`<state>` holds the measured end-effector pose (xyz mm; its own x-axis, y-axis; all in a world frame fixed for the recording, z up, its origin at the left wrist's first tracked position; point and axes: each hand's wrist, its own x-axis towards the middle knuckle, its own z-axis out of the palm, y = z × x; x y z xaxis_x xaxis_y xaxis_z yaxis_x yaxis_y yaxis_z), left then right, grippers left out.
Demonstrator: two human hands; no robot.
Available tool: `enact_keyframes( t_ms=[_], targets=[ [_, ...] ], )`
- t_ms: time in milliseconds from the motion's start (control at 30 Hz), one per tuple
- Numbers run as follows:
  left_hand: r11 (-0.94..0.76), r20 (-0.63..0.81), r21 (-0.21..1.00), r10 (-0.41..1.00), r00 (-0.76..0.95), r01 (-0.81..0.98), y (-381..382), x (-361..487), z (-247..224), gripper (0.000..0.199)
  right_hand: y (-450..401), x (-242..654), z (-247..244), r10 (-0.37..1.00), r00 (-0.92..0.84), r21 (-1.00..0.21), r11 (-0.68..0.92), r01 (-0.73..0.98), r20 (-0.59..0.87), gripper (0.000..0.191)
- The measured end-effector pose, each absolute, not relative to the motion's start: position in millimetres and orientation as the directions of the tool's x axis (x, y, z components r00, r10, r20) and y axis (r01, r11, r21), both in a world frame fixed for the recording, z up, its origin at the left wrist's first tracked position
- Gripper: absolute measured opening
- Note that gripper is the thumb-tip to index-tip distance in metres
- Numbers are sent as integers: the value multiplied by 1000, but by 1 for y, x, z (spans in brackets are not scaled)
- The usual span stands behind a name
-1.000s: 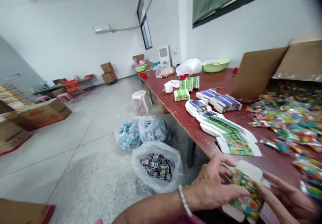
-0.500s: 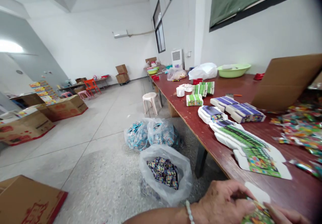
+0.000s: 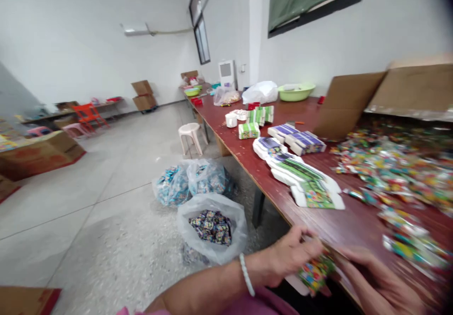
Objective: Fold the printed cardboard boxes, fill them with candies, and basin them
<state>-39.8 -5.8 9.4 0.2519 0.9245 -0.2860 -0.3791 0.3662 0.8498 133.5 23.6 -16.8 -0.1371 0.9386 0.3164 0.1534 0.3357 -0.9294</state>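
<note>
L hand [image 3: 292,254] grip: clamped on small printed carton [image 3: 316,273]. R hand [image 3: 377,277] grip: also closed on carton, at its R side; sl. blurred. Carton loc.: btwn hands, by near edge of table [image 3: 357,225]. Flat-carton stack [image 3: 300,176] beyond; wrapped sweets [image 3: 389,164] heaped to R.

Carton [image 3: 315,275] with multicoloured print

On the long dark-red wooden counter [image 3: 354,225] lies a row of flat green-and-white cardboard cartons [image 3: 306,178]. Right of that row: loose multicoloured plastic-wrapped sweets [image 3: 403,166]. Behind it: rectangular purple-and-white cardboard boxes [image 3: 305,143]. Left, on the grey stone floor [image 3: 116,239]: a round translucent plastic bag [image 3: 217,254]. Before it, between the left fingers [image 3: 310,250] and right fingers [image 3: 350,261]: a multicoloured cardboard carton [image 3: 314,275].
</note>
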Motion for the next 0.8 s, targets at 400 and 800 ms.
enact_keyframes(
  t_ms=[400, 800],
  targets=[
    [444, -347, 875, 852, 392, -191, -17, -33, 46, 80, 4, 132, 43, 919, -394, -992, -39, -124, 13, 28],
    [261, -242, 965, 924, 298, -26, -38, -24, 82, 76, -32, 128, 72, 932, -300, -961, 129, -243, 201, 27]
  ],
)
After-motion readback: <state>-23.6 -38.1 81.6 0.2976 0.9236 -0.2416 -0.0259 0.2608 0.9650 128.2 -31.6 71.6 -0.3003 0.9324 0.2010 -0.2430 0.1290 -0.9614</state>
